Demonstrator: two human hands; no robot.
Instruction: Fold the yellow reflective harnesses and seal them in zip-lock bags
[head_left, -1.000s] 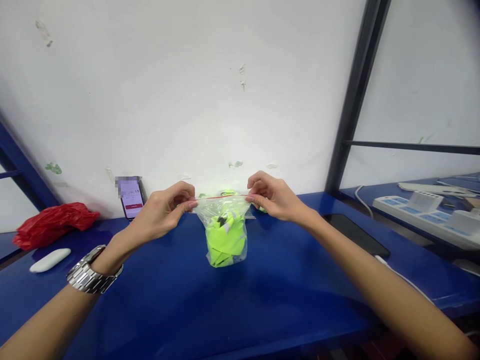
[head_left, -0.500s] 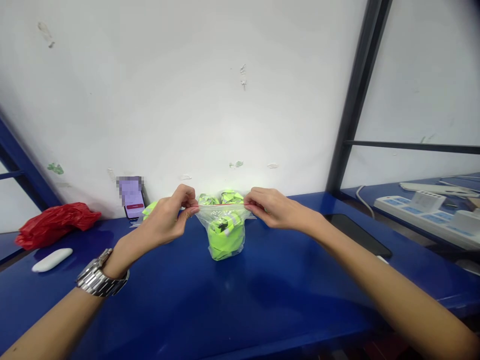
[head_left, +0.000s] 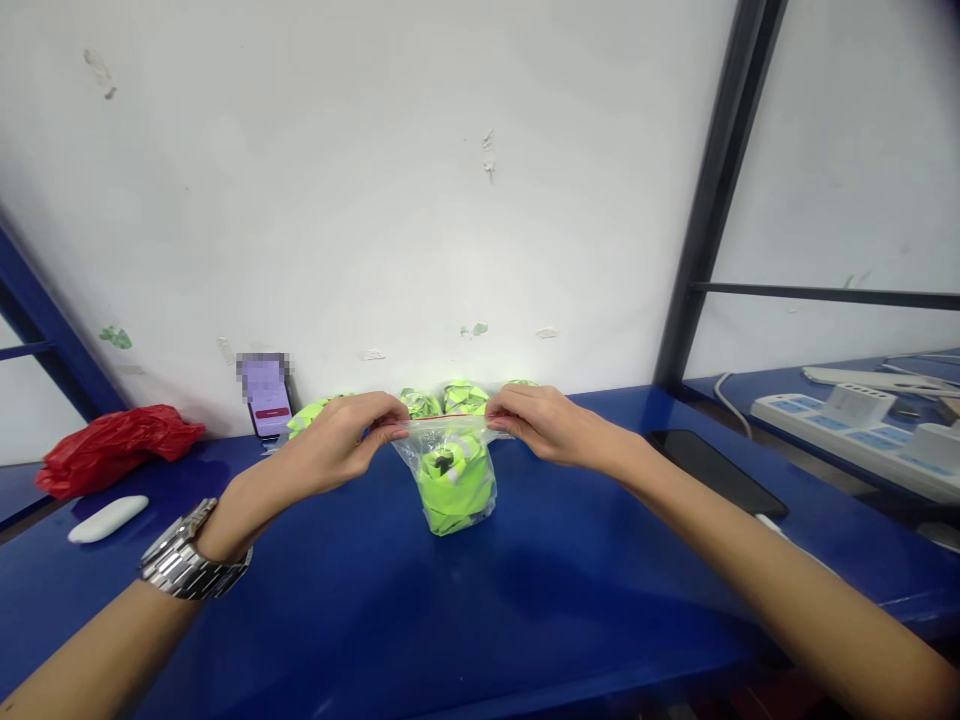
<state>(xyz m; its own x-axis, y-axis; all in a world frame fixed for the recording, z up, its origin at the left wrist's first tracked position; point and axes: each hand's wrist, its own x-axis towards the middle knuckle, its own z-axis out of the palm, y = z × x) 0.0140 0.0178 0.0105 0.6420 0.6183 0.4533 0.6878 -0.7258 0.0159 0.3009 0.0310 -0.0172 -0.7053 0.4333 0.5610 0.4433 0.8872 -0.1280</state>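
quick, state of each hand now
Left hand: closed, pinching the clear bag by its top left corner.
Right hand: closed, pinching the clear bag's top right corner.

We see only part of the left bundle (head_left: 307, 412), as the left hand (head_left: 337, 437) covers the rest; the right hand (head_left: 546, 425) hides most of the right bundle (head_left: 523, 382). Whether the bag (head_left: 454, 480) is sealed, we cannot tell. Pixelation hides the upper screen of the phone (head_left: 268, 398) from us. The right forearm (head_left: 772, 580) covers some of the cable (head_left: 804, 553). We lose the power strip (head_left: 862, 440) at the right edge.
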